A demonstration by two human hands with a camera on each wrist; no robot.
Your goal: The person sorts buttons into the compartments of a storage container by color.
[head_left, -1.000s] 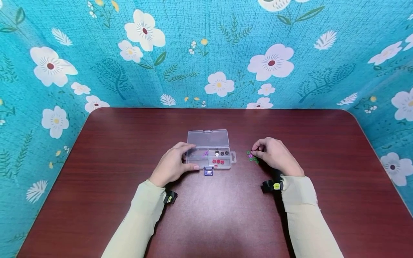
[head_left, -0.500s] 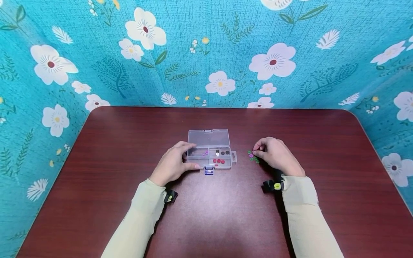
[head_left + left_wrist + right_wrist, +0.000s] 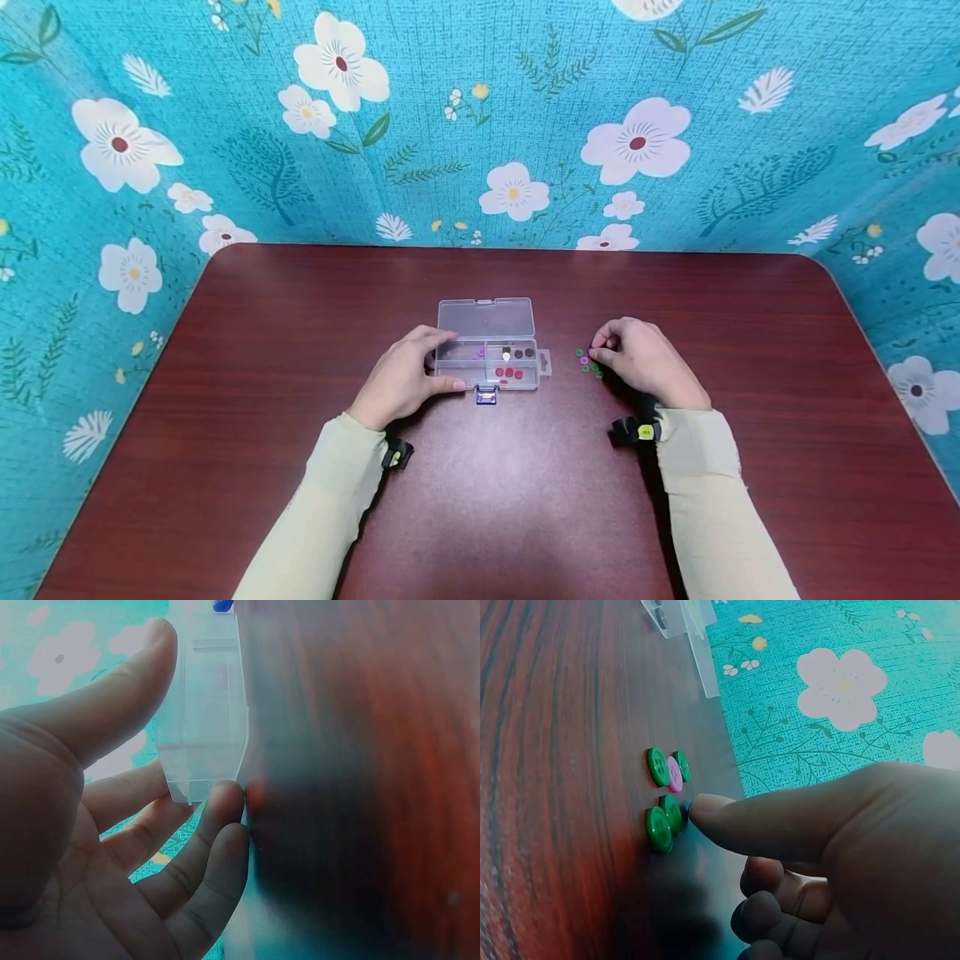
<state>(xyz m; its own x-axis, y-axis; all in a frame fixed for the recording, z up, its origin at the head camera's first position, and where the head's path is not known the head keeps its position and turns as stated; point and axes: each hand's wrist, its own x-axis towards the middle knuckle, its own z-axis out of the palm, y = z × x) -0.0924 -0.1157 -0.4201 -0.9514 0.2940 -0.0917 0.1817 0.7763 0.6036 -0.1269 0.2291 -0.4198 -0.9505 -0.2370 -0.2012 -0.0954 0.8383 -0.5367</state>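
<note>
A clear plastic compartment box [image 3: 462, 377] lies with its lid raised at the back. My left hand [image 3: 405, 371] holds its left end, thumb along the front and fingers at the back. Inside are purple buttons [image 3: 481, 353] at back left, dark buttons [image 3: 519, 354] and a white button [image 3: 506, 356] at back right, and red buttons [image 3: 509, 373] at front right. My right hand [image 3: 641, 357] pinches a dark button [image 3: 685, 811] at the thumb tip; its index fingertip is hidden in the right wrist view. Beside it lie several green buttons [image 3: 658, 829] and one pink button [image 3: 674, 774].
A blue latch [image 3: 486, 396] hangs off the box's front edge, and a clear hanging tab [image 3: 545, 363] juts from its right end. The dark red wooden table [image 3: 495, 492] meets a blue flowered cloth [image 3: 450, 125] at the back.
The head view has shifted slightly. My left hand stays on the box; the right hand keeps nearly the same place beside the loose buttons.
</note>
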